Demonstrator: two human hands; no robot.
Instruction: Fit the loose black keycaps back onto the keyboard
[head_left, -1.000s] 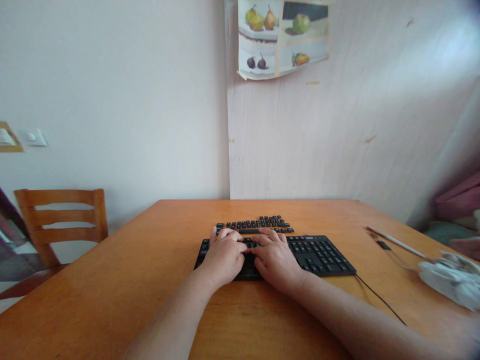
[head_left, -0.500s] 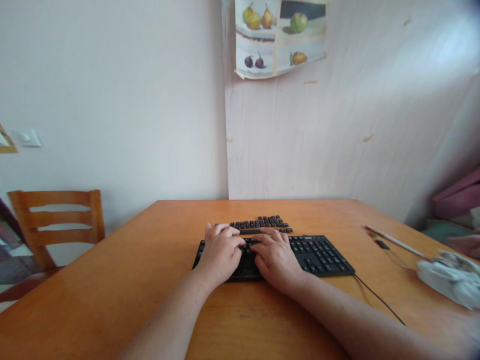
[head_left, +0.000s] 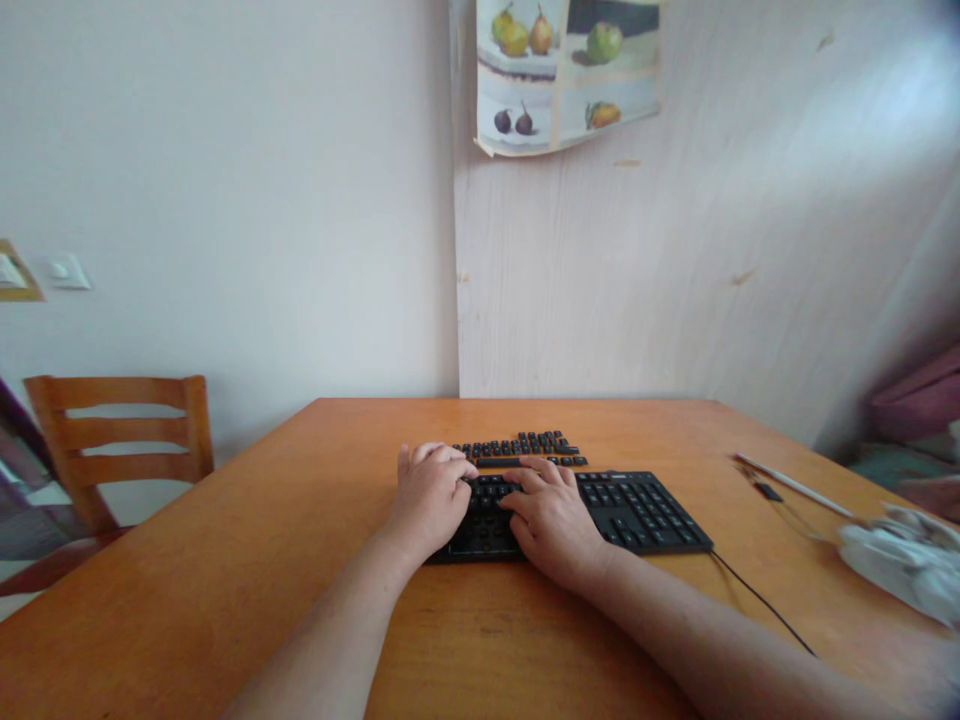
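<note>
A black keyboard (head_left: 634, 510) lies on the wooden table, its lower middle part bare of keycaps. Behind it, loose black keycaps (head_left: 510, 447) are laid out in rows, with a long space bar (head_left: 498, 463) in front of them. My left hand (head_left: 431, 495) is over the keyboard's left end, fingers forward and loosely bent near the left side of the loose keycaps; nothing shows in it. My right hand (head_left: 551, 515) rests on the middle of the keyboard, fingers apart, fingertips on the keys. Both hands hide parts of the keyboard.
A black cable (head_left: 761, 600) runs from the keyboard's right side towards the front. Farther right lie a thin pale stick (head_left: 795, 485), a small black piece (head_left: 769, 491) on a cord and a crumpled whitish bag (head_left: 900, 560). A wooden chair (head_left: 124, 440) stands at the left.
My left hand has drawn away to the left from the right hand, uncovering keys between them. The right hand stays nearly in place. The view has shifted slightly.
</note>
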